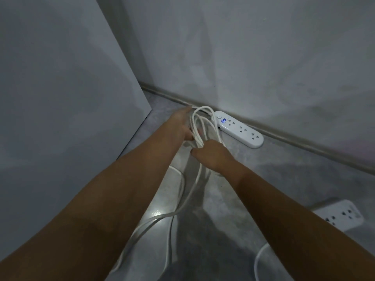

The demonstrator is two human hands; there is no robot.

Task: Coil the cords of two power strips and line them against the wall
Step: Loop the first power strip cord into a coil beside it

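Your left hand [180,126] was closed around the loops of a white cord [199,128], gripping the bundle partly coiled just above the floor [263,179]. Your right hand [213,157] gripped the same cord just nearer to you, fingers curled over the strands. The rest of that cord trailed loose across the floor toward you. One power strip [239,129] lay flat on the floor against the far wall [263,57], just right of the coil. The second power strip [343,218] lay near right, well apart from the wall, partly hidden behind your right forearm.
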